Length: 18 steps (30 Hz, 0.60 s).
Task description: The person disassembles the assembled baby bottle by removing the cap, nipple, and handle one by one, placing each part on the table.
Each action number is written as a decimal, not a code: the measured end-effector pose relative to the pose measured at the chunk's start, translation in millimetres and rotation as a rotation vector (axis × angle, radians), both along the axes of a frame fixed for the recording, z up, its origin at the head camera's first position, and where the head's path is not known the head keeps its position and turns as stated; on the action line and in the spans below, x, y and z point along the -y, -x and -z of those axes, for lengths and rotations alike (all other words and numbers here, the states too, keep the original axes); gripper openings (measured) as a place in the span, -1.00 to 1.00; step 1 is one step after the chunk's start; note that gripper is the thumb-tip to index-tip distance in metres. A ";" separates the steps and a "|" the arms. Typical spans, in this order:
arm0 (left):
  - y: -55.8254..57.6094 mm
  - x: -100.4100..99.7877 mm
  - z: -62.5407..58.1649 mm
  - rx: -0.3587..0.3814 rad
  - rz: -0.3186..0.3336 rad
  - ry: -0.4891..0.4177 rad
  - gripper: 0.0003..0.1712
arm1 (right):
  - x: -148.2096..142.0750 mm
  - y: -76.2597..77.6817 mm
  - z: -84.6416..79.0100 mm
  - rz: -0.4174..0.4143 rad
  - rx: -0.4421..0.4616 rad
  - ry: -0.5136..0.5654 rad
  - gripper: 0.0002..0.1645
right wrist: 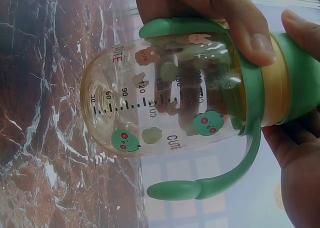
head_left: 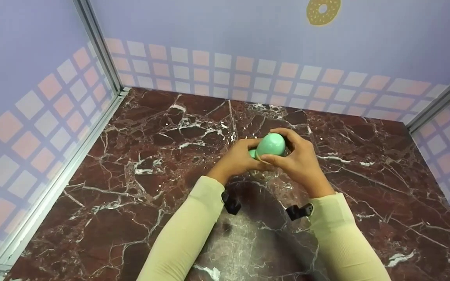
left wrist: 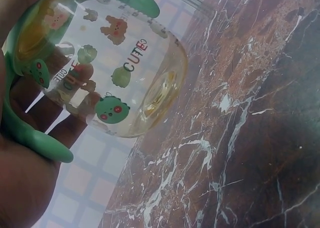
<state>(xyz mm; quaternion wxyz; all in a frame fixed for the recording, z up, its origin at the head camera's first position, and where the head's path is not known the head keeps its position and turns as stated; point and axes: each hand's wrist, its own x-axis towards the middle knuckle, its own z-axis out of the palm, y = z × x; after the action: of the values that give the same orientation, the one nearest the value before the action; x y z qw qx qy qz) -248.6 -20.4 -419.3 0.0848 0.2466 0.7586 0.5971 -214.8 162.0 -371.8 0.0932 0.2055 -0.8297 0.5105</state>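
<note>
A clear baby bottle (right wrist: 165, 95) with cartoon prints, dark volume marks and two green side handles (right wrist: 175, 189) tilts above the tabletop. My left hand (head_left: 242, 158) grips it around the green handle collar (right wrist: 254, 88), its thumb lying across the collar in the right wrist view. My right hand (head_left: 305, 162) holds the rounded mint-green cap (head_left: 271, 145) between thumb and fingers at the bottle's top. A yellow neck band (right wrist: 275, 88) shows between collar and cap. In the left wrist view the bottle's rounded base (left wrist: 162, 100) faces away from my left hand.
The tabletop (head_left: 131, 218) is dark red marble with white veins. Lilac wall panels with a pink and white check (head_left: 233, 70) stand at the back and both sides, joined by metal corner posts (head_left: 98, 43). Black wrist mounts (head_left: 231, 203) sit at both cuffs.
</note>
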 end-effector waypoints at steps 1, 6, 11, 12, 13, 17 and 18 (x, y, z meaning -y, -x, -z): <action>-0.1 0.0 0.1 -0.001 0.001 0.001 -0.42 | -0.3 0.1 0.1 -0.004 0.002 0.003 -0.22; 0.0 -0.3 1.4 0.005 0.001 0.014 -0.41 | -1.4 0.6 0.7 -0.028 0.013 0.024 -0.25; 0.7 -1.6 2.5 0.014 -0.013 0.026 -0.43 | -2.0 1.0 0.8 -0.048 0.012 0.043 -0.26; 0.9 -1.8 2.7 0.014 -0.015 0.024 -0.44 | -2.0 0.9 0.8 -0.050 0.009 0.044 -0.26; 0.7 -1.9 2.1 0.016 -0.015 0.024 -0.44 | -2.1 0.9 0.6 -0.052 0.007 0.044 -0.26; 0.7 -1.5 2.5 0.013 -0.004 0.017 -0.45 | -2.6 0.2 0.3 -0.060 -0.007 0.041 -0.27; 1.0 -1.2 3.1 0.008 0.001 0.012 -0.45 | -2.7 0.0 0.1 -0.063 -0.009 0.043 -0.27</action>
<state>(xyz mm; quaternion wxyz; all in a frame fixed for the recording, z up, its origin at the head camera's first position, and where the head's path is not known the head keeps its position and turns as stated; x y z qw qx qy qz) -249.6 -19.2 -422.4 0.0897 0.2442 0.7618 0.5933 -214.8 164.6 -371.9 0.0852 0.2319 -0.8112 0.5301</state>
